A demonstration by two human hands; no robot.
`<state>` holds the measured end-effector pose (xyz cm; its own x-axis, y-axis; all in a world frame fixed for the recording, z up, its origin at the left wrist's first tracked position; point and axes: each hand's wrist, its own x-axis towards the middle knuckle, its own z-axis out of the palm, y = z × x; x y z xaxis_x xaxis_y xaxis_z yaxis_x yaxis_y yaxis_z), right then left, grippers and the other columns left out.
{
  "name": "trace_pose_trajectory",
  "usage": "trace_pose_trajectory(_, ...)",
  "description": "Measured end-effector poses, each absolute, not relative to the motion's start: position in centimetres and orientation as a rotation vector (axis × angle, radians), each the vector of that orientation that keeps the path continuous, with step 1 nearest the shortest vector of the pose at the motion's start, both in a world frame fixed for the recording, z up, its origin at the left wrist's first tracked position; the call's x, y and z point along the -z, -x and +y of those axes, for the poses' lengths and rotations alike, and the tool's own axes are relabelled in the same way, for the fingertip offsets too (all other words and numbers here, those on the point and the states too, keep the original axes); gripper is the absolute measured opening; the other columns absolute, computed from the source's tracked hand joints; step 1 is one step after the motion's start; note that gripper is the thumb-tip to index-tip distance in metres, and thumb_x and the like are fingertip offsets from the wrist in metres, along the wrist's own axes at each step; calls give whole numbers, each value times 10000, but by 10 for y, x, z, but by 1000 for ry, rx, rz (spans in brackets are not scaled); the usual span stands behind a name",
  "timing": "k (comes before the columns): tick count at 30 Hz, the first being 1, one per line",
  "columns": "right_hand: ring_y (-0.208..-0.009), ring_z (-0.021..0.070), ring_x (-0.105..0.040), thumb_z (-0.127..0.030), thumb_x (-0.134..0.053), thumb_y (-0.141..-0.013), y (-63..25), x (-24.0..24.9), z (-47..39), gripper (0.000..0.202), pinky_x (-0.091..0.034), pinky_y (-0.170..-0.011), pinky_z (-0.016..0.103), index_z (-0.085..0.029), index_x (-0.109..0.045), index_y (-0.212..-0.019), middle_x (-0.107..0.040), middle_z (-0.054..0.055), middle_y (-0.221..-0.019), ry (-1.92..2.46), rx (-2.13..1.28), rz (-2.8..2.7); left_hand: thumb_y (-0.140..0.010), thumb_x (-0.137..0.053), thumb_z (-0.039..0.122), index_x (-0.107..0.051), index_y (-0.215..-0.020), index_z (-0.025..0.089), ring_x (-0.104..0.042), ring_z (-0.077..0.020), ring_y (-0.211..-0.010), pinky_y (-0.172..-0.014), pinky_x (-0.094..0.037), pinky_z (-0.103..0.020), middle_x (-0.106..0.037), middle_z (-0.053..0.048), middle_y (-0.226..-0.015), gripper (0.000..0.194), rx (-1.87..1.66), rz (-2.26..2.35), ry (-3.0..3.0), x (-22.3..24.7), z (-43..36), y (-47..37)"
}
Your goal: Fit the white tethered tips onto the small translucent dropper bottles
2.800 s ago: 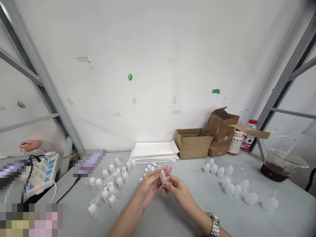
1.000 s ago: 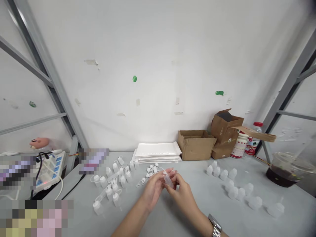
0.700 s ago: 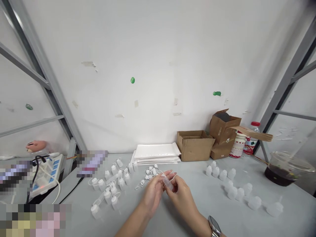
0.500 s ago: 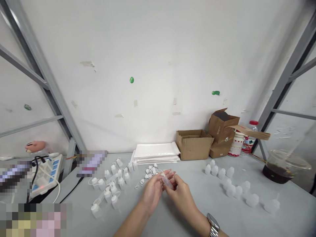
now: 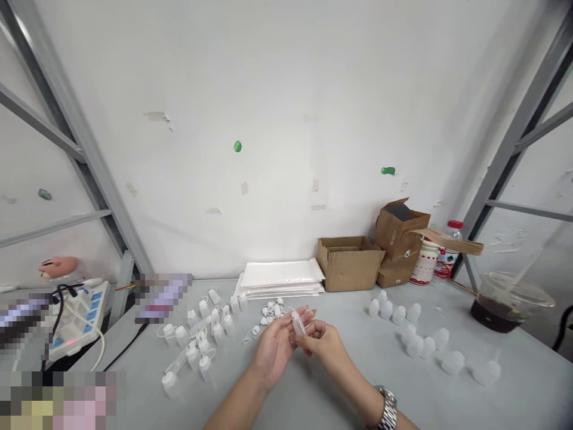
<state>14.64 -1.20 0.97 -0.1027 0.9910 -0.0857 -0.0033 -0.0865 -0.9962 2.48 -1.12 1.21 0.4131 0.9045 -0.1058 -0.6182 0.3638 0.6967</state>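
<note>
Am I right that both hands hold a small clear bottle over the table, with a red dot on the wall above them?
Not quite. In the head view the dot on the wall is green, not red. The rest stands: left hand and right hand hold a small clear bottle over the table.

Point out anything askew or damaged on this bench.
The brown paper bag by the cardboard box leans with a torn flap sticking out sideways. Nothing looks spilled; both hands hold a small bottle.
</note>
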Motion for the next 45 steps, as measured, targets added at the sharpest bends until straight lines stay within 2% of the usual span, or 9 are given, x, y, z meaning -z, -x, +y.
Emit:
trace_pose_trajectory(5, -410, 90, -401, -379, -752, -486, -148, -12, -14, 374, -298, -483, 243, -197, -427, -457, -469, -63, -380, 1174, -1421, -1210, -755, -436, 231, -613, -1069, 104, -445, -267, -1176, -933, -340, -363, -609, -144, -1141, 382, -1042, 512, -606, -14, -12, -24)
trace_pose_trajectory(14, -454, 81, -401, -324, -716, -626, -148, -11, -18, 305, -300, -524, 231, -156, -512, -474, -492, -40, -439, 856, -1626, -1089, -776, -430, 238, -624, -1050, 97, -440, -234, -1182, -972, -308, -336, -643, -130, -1076, 364, -1055, 538, -591, -22, -15, -22)
trace_pose_trajectory(18, -483, 80, -417, -323, -687, -677, -148, -11, -18, 275, -299, -527, 224, -136, -564, -516, -527, -15, -490, 745, -1714, -1079, -776, -435, 232, -626, -1040, 109, -466, -225, -1154, -924, -346, -315, -657, -121, -1036, 349, -1057, 564, -568, -23, -15, -23)
trace_pose_trajectory(25, -517, 100, -467, -371, -730, -617, -149, -13, -16, 292, -339, -543, 233, -142, -560, -560, -556, -11, -523, 820, -1660, -1141, -819, -399, 270, -596, -1086, 105, -500, -242, -1128, -828, -404, -310, -642, -133, -1084, 371, -1077, 535, -584, -24, -15, -23)
trace_pose_trajectory(27, -516, 108, -478, -391, -754, -568, -148, -12, -14, 323, -358, -552, 243, -157, -531, -562, -555, -20, -520, 892, -1594, -1174, -833, -412, 345, -588, -1098, 115, -521, -262, -1105, -773, -424, -314, -627, -139, -1119, 393, -1076, 548, -601, -25, -15, -24)
trace_pose_trajectory(30, -516, 119, -482, -393, -749, -549, -147, -8, -14, 352, -369, -544, 252, -187, -465, -563, -525, -41, -515, 1006, -1406, -1264, -813, -473, 435, -603, -1075, 131, -549, -275, -1074, -806, -429, -338, -627, -142, -1125, 422, -1095, 581, -616, -24, -14, -25)
trace_pose_trajectory(37, -618, 143, -468, -252, -526, -791, -149, 1, -24, 156, -374, -590, 262, -200, -433, -677, -512, -6, -663, 1181, -594, -1701, -709, -645, 392, -677, -933, 121, -557, -273, -1072, -978, -355, -387, -681, -138, -1016, 353, -1281, 797, -820, -19, -18, -29)
trace_pose_trajectory(42, -626, 161, -436, -177, -448, -826, -152, 11, -24, 148, -357, -590, 276, -206, -429, -682, -475, 4, -644, 1094, -103, -1875, -652, -696, 384, -692, -910, 122, -554, -268, -1077, -997, -346, -375, -679, -135, -1025, 367, -1304, 834, -823, -19, -19, -33)
trace_pose_trajectory(45, -632, 164, -436, -180, -443, -829, -153, 13, -25, 142, -358, -591, 280, -203, -437, -689, -478, 10, -652, 1073, -110, -1866, -641, -709, 368, -692, -909, 122, -542, -266, -1091, -986, -360, -364, -675, -138, -1032, 364, -1263, 800, -810, -21, -20, -34)
